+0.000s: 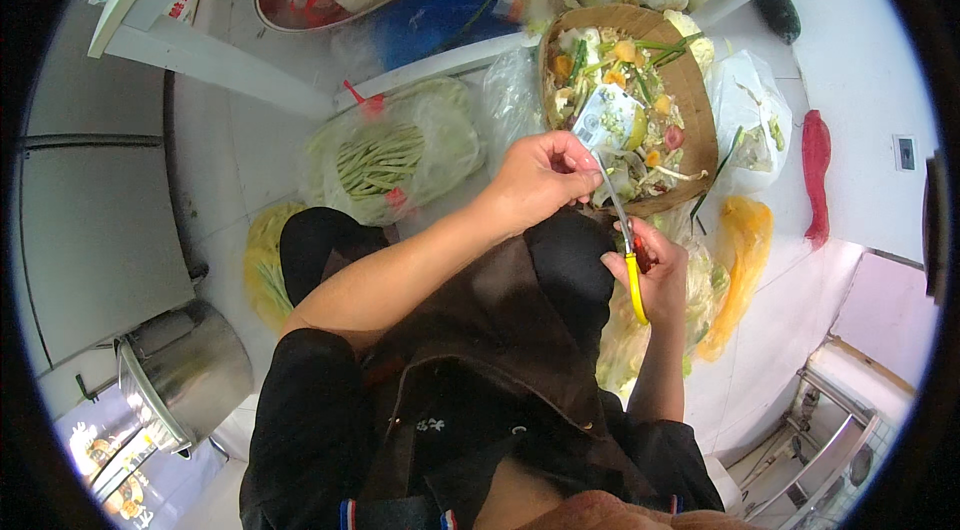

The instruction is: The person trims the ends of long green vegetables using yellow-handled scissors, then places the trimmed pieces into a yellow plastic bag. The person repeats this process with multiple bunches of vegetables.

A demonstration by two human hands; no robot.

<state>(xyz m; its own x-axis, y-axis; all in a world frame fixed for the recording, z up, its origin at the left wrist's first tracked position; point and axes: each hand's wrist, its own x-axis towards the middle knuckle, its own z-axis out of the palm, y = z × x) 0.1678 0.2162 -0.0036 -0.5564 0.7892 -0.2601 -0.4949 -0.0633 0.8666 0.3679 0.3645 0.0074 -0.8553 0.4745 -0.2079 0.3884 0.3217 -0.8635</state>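
Note:
My left hand [541, 177] has its thumb and fingers pinched together over the near left edge of a cardboard box [697, 132]. What it pinches is too small to tell. My right hand [652, 267] holds scissors [635, 286] with a yellow handle, their blades pointing up towards my left fingertips. The box holds vegetable scraps, green stalks and orange peel-like pieces, with a printed packet [600, 117] lying on top. Whether the blades are apart cannot be told.
Left of the box lies a bag of green beans [379, 162]. A white plastic bag [750, 117], an orange bag [739, 267] and a red bag [816, 177] lie to the right. A white table leg rail [225, 72] crosses beyond. A steel pot [191, 372] stands lower left.

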